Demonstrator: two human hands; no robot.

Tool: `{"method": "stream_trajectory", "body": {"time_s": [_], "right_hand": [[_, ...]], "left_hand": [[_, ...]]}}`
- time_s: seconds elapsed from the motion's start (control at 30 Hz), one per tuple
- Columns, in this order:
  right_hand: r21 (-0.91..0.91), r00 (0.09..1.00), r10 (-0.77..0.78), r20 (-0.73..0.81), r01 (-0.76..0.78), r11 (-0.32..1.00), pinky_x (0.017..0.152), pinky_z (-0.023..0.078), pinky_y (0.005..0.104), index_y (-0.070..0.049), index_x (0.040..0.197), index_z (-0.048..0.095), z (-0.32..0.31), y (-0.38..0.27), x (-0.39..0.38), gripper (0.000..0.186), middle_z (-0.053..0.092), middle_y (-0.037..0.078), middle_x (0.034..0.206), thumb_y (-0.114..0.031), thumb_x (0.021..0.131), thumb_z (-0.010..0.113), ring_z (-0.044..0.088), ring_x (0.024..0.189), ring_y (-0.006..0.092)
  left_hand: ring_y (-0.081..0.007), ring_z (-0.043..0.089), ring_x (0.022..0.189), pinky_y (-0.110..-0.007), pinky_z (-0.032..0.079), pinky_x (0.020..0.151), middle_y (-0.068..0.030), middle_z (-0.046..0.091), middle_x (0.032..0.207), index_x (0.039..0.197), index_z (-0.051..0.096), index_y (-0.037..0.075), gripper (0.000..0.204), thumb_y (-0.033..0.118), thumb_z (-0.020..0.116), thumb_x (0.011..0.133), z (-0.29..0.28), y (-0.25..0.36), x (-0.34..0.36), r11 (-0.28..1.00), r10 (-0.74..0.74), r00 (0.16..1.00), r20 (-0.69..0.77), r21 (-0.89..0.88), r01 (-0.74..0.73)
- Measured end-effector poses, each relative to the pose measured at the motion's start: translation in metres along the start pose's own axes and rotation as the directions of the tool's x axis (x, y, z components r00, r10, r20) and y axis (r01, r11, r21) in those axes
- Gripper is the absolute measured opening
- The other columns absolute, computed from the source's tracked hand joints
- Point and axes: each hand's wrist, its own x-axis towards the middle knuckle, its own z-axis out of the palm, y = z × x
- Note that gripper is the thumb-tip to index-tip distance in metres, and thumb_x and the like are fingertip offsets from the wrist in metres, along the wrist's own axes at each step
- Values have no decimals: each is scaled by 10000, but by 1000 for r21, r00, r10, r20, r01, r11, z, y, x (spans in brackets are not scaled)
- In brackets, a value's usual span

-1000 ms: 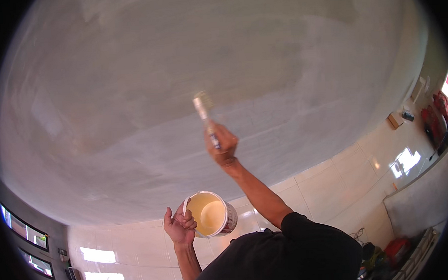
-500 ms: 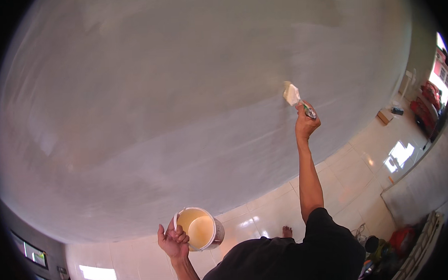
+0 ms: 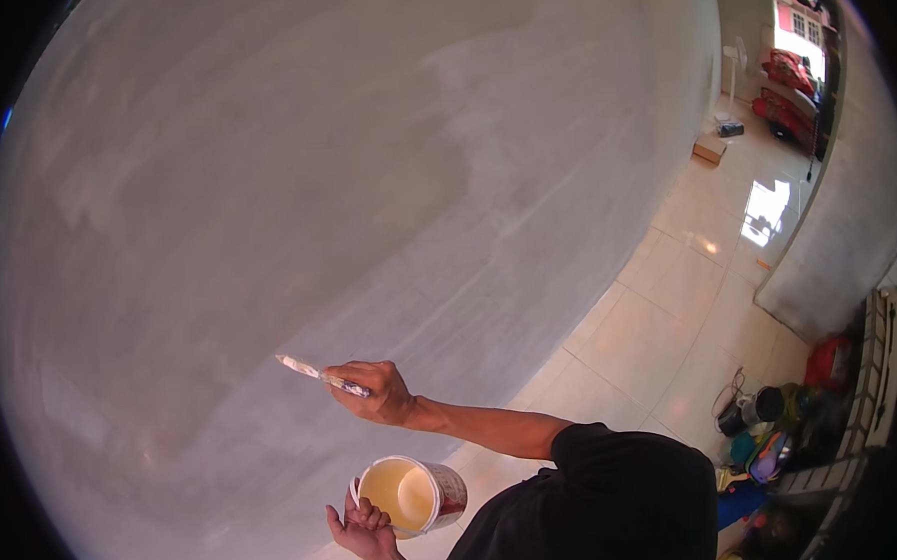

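Note:
My right hand grips a paintbrush with pale, coated bristles. Its tip is at the large grey wall, near the boundary between a darker patch and paler plaster; whether it touches is hard to tell. Below it, my left hand has its fingers hooked round the handle of a white bucket, which holds pale yellowish liquid with a lighter round area inside.
Glossy pale floor tiles run along the wall's foot. At the right are a low partition, a cardboard box, red objects by a bright opening, and a pile of mixed items.
The brush has swung left and down from its spot half a second ago. The view has turned, bringing more of the right side's floor and clutter in. The bucket stays in my left hand.

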Motion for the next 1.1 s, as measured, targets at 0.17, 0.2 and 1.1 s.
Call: {"method": "stream_trajectory", "body": {"time_s": [0.17,0.2,1.1], "right_hand": [[127,929,311,200,-339,932,600,550,276,27,931,748,-52,-26,-12,179,749,105,797,-91,810,808,695,668,143],[111,852,440,284,-485,867,602,538,263,33,891,749,-69,-28,-10,161,744,76,759,-99,818,807,666,655,100],[-259,325,294,899,-147,954,654,531,471,-60,764,720,-71,-46,-25,154,660,167,674,-201,748,659,655,668,391]], "left_hand": [[-49,226,453,-206,191,431,64,294,607,1345,550,-46,725,562,335,1014,17,-5,-8,999,20,998,-66,51,-17],[-49,230,462,-204,197,443,69,291,615,1375,530,-45,728,557,333,1015,22,-6,-7,998,13,999,-49,61,-10],[-47,202,520,-197,186,492,47,335,681,1446,451,-68,683,474,325,1050,131,10,-22,988,-147,984,105,58,141]]}}
